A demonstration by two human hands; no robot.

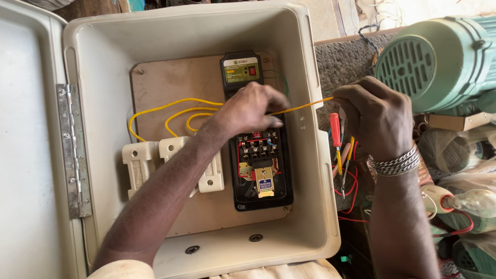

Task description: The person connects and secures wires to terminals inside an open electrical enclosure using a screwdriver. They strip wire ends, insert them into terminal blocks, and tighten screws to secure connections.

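**Both hands on one yellow wire, inside an open box**

Biggest thing: the beige box (310, 155), open, its lid (26, 155) swung out on my left with a metal hinge (72, 150) down the seam. A brown board (170, 82) covers the box floor.

Outside the box on my right sits a green motor (439, 57), its grille facing me. Clear bags are piled below it.

On the board, right of centre, a black starter (261, 181) stands open, with terminals and a yellow tag showing. Above it, touching or nearly so, is a black unit (240, 70) with a red button. Left of the starter are two white fuse blocks (139, 165), side by side.

My left hand (248, 111) lies over the top of the starter, fingers curled down and closed on the yellow wire (305, 106). My right hand (377, 119) is outside the box's right wall, thumb and finger pressed together, pinching the same wire's end. The wire runs taut between my hands, crossing the box rim. More yellow loops (165, 111) trail left across the board toward the fuse blocks.

Under my right hand a red-handled screwdriver (336, 134) hangs, tip down; how I hold it I cannot tell. Red wires (351, 191) tangle below it. A metal bracelet (395, 163) is on my right wrist.
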